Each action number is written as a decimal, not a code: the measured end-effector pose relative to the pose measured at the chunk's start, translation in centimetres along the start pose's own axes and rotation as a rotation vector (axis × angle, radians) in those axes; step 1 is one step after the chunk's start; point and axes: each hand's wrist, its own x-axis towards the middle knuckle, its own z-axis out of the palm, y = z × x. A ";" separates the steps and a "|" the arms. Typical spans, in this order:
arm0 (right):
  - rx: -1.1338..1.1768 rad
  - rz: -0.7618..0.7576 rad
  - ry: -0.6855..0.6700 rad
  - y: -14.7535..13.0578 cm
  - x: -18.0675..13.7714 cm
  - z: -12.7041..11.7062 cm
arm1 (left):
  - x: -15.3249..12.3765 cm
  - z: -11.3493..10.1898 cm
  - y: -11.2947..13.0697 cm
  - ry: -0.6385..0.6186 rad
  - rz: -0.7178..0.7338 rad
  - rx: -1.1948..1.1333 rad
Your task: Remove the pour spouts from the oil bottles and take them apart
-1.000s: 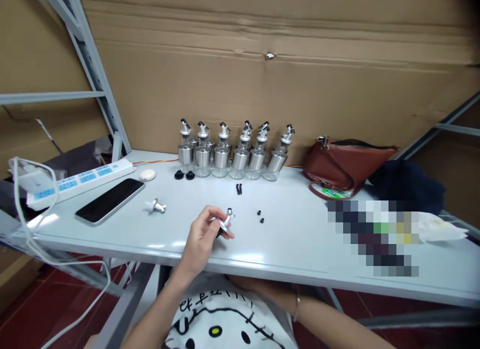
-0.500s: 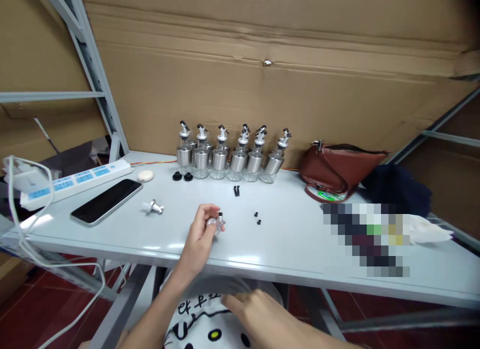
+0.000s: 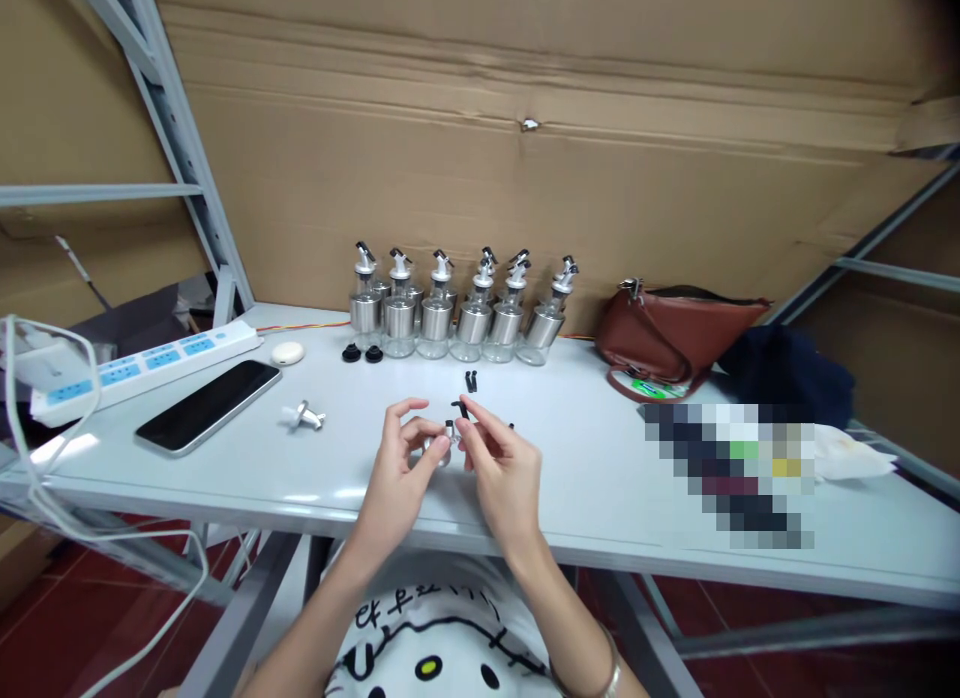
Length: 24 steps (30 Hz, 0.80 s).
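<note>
My left hand [image 3: 405, 458] is closed around a small pourer spout [image 3: 448, 428] with a black tip, above the table's front part. Right beside it, my right hand [image 3: 502, 463] pinches a small black flip cap [image 3: 460, 408] close to the spout. The fingers hide much of both parts. Two more black flip caps [image 3: 471, 381] lie behind my hands. A black plug [image 3: 511, 427] is partly visible past my right hand. Off to the left rests a loose pourer spout [image 3: 304, 417]. Two black stoppers [image 3: 363, 353] sit in front of the bottles.
Several glass-and-steel bottles [image 3: 398, 328] with pourers stand along the back. On the left lie a phone [image 3: 210, 406], a power strip [image 3: 146, 368] with white cables and a round white case [image 3: 288, 353]. A brown bag [image 3: 675, 333] and a blurred-out item [image 3: 731, 473] occupy the right side.
My right hand has risen from below the table edge to meet my left hand, and a black flip cap now shows in its fingers. My left hand keeps hold of the spout.
</note>
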 end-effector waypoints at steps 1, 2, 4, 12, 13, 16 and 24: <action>-0.011 -0.008 -0.007 0.0 -0.1 -0.1 | 0.0 0.0 0.1 -0.015 0.006 -0.010; -0.021 -0.018 -0.016 -0.1 -0.1 -0.2 | 0.0 0.1 0.2 -0.024 0.012 -0.021; -0.038 -0.036 -0.033 -0.2 -0.1 -0.3 | 0.0 0.1 0.3 -0.026 0.022 -0.039; -0.060 -0.101 -0.052 -0.2 -0.4 -0.4 | -0.1 0.0 0.3 -0.026 0.027 -0.040; -0.065 -0.111 -0.054 -0.2 -0.4 -0.5 | -0.1 0.0 0.3 -0.024 0.025 -0.040; -0.104 -0.154 -0.059 -0.3 -0.4 -0.6 | -0.1 0.1 0.5 -0.017 0.016 -0.036; -0.220 -0.267 -0.098 -0.7 -0.5 -0.6 | 0.0 -0.1 0.6 0.026 0.030 0.009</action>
